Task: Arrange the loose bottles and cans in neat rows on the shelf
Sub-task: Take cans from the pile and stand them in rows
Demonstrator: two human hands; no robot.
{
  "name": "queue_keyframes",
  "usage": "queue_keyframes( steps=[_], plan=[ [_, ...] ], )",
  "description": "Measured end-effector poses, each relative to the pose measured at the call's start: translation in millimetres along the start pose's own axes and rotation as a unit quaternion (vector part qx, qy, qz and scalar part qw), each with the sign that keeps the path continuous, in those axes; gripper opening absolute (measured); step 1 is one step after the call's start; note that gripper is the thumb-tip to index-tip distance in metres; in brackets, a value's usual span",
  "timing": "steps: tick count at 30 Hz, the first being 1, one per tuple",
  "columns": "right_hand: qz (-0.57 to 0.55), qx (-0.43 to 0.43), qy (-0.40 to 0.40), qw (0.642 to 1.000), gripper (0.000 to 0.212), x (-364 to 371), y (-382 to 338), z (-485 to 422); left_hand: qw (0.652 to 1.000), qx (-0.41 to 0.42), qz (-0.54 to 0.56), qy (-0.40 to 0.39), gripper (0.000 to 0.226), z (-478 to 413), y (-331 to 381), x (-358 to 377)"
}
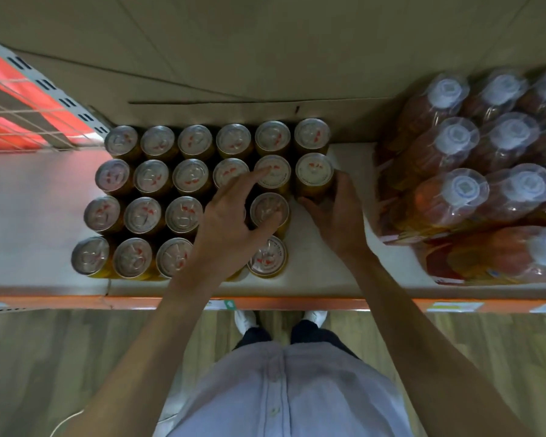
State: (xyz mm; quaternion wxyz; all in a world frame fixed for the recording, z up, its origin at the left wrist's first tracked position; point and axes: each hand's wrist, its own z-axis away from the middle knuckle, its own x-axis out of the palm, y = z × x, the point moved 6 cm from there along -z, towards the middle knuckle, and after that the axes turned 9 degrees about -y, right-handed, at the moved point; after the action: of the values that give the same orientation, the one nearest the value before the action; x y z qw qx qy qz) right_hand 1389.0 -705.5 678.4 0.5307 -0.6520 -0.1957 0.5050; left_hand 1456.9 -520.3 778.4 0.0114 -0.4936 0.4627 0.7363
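Observation:
Several gold cans with silver lids (152, 178) stand in rows on the white shelf (29, 216). My right hand (334, 212) grips the side of the rightmost can (314, 171) in the second row from the back. My left hand (234, 222) lies spread over the can tops. Its index finger points onto the lid of a second-row can (273, 171), and its thumb rests on a third-row can (268, 209). A front-row can (267, 257) stands just below the thumb. The left hand and forearm hide some cans.
Shrink-wrapped packs of orange bottles with white caps (464, 184) fill the shelf's right side. Cardboard (265, 58) lines the back. A wire grid with red behind it (22, 105) stands at the left. The shelf's orange front edge (297, 302) carries price labels.

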Motion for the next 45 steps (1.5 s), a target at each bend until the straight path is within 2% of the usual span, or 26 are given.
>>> queue_keyframes(
  steps=[13,21,26,28,30,34,37,40,45],
  plan=[
    [0.036,-0.027,-0.003,0.999,0.066,2.6,3.0,-1.5,1.0,-0.016,0.017,-0.001,0.057,11.9,18.3,16.2],
    [0.053,-0.015,-0.013,0.998,0.068,2.7,8.6,-5.0,1.0,-0.014,0.003,0.011,0.058,18.5,36.4,33.6],
    [0.084,0.028,-0.062,0.994,0.079,2.3,3.3,-3.5,1.0,0.005,0.011,0.016,0.058,39.0,38.7,28.1],
    [0.134,0.036,-0.107,0.985,0.089,-2.4,-9.7,14.2,1.0,0.006,0.005,0.019,0.06,54.2,32.8,20.8],
    [0.186,0.061,-0.143,0.97,0.089,-16.5,-22.8,46.1,1.0,0.002,-0.014,0.01,0.06,65.2,25.6,17.4],
    [0.255,-0.028,-0.186,0.949,0.084,-1.0,-89.0,117.2,1.0,-0.008,-0.02,0.014,0.06,107.9,-3.7,-3.2],
    [0.323,-0.099,-0.221,0.915,0.085,45.9,-127.1,143.3,0.999,-0.028,-0.032,0.02,0.062,150.6,-26.6,-19.7],
    [0.342,-0.127,-0.245,0.898,0.087,99.5,-153.5,168.0,0.997,-0.059,-0.017,0.057,0.064,204.7,-58.0,-42.4],
    [0.357,-0.19,-0.315,0.858,0.08,198.9,-188.0,218.7,0.978,-0.17,0.03,0.113,0.066,314.3,-134.9,-74.0]
  ],
)
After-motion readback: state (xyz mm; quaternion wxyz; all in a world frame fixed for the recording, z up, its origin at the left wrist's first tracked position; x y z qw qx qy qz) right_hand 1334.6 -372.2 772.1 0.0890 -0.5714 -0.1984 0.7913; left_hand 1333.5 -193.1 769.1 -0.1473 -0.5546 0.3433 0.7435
